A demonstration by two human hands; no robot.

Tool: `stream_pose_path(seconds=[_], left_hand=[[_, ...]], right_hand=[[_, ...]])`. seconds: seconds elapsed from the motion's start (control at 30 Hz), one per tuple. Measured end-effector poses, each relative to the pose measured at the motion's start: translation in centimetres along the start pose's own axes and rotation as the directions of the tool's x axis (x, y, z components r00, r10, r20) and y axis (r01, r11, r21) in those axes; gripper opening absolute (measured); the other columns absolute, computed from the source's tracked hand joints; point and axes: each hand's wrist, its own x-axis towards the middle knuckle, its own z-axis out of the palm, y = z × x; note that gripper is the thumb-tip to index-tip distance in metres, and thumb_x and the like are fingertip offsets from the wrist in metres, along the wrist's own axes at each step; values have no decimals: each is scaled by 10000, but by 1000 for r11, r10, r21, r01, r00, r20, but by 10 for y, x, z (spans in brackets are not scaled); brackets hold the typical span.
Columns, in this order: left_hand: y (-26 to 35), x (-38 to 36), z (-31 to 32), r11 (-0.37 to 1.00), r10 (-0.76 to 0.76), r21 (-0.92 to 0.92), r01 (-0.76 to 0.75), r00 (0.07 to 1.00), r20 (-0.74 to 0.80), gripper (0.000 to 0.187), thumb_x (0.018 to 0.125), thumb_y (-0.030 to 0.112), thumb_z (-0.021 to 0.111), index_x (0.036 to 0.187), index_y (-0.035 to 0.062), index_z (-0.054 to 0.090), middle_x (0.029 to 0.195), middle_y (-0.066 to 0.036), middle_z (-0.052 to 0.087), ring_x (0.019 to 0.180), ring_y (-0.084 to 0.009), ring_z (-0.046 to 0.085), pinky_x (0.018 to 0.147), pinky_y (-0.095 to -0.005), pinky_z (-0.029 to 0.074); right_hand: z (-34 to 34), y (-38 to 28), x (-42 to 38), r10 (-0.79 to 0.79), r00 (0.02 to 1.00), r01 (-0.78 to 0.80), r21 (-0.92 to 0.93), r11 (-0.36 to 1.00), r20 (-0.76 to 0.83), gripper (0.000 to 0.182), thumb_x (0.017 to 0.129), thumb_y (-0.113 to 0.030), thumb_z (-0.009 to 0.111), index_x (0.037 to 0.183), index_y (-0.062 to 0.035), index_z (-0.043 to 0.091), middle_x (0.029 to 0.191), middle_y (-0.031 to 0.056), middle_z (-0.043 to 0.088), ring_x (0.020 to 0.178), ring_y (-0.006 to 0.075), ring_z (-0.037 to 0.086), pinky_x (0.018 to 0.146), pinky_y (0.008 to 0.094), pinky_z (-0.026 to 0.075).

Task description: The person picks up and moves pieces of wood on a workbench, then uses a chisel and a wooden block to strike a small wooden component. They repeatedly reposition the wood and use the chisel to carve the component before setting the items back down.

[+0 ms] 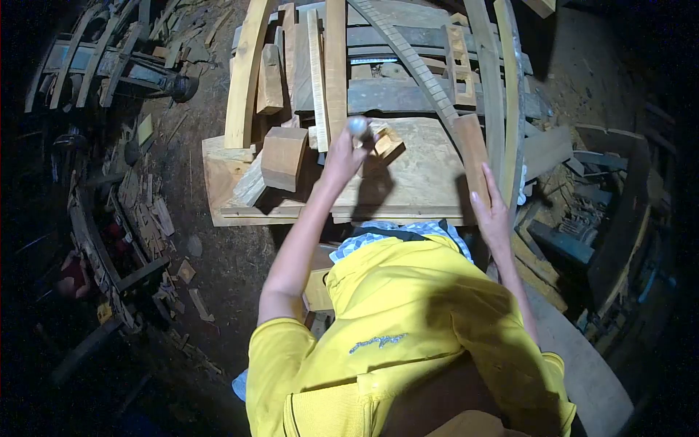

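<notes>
My left hand (341, 162) is closed around an upright tool with a round, shiny, pale-blue end (357, 126); its lower part is hidden by my fingers. Close beside it, a small wooden block (389, 144) with a light, hollowed-looking face rests on the thick wooden board (426, 178). At the board's right edge, my right hand (493, 216) grips a reddish-brown rectangular piece of wood (472, 142) near its lower end, fingers along its side. A larger wooden block (284, 160) stands to the left of my left hand.
Long planks (246, 73) lean at the far left of the bench, and curved strips (489, 80) run along its right. A slotted wooden piece (460, 65) lies toward the back. Wood scraps (156, 204) cover the floor at left; a machine (575, 229) stands at right.
</notes>
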Motion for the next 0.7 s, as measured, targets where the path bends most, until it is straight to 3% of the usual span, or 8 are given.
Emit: stream_pose_path(seconds=[0.07,0.2,0.3,0.47,0.53,0.63,0.67,0.7], left_hand=[[-1,28,9,998,56,-7,-56,998,-8,372,792,192,645,1083,22,485,920,-216,598,886,-348,588,771,-389,451],[15,52,35,966,86,-248,-74,996,37,336,757,122,593,1034,5,443,891,-214,574,837,-345,573,771,-386,448],[39,46,38,985,49,-170,-19,984,171,374,751,126,596,1076,15,448,904,-204,582,857,-335,579,785,-373,449],[39,52,47,955,66,-297,-21,988,141,439,757,187,686,1125,42,496,953,-152,608,873,-218,582,788,-320,447],[43,54,53,970,34,-243,0,990,136,400,754,205,716,1068,49,523,930,-132,612,831,-181,571,752,-313,450],[37,55,80,957,122,-270,-108,992,36,322,762,179,697,952,45,474,835,-142,594,742,-271,591,659,-361,452],[42,51,85,989,57,-139,-47,996,68,301,798,90,654,1017,22,460,842,-72,570,772,-145,535,714,-282,438],[36,51,95,986,158,-52,-157,987,14,320,779,75,645,1024,23,446,853,-110,545,784,-211,532,728,-320,436]], right_hand=[[0,16,-1,-72,994,75,41,996,-87,564,859,-178,553,1383,-170,345,1302,169,479,1212,302,453,994,360,367],[-2,25,-11,-68,994,72,36,997,-89,560,860,-163,547,1382,-166,344,1307,168,473,1214,299,453,1002,358,357],[-3,38,-21,-24,996,26,17,1000,-85,559,856,-151,549,1378,-155,349,1317,168,463,1217,296,450,1003,355,356],[-2,46,-26,8,995,-5,22,1000,-102,569,842,-137,565,1372,-150,358,1324,155,458,1224,291,442,1003,353,354],[-2,47,-26,21,993,-17,32,999,-114,570,842,-136,566,1372,-146,357,1326,152,458,1222,289,444,1003,352,354],[-1,50,-25,21,991,-14,54,998,-130,575,840,-134,568,1373,-139,354,1331,148,453,1222,285,445,1005,350,351],[1,52,-25,13,991,-4,65,998,-134,578,839,-135,569,1374,-136,352,1336,148,448,1223,283,443,1007,348,349],[3,54,-25,12,991,-3,68,998,-134,578,839,-135,569,1374,-136,352,1336,148,448,1223,283,443,1007,348,349]])
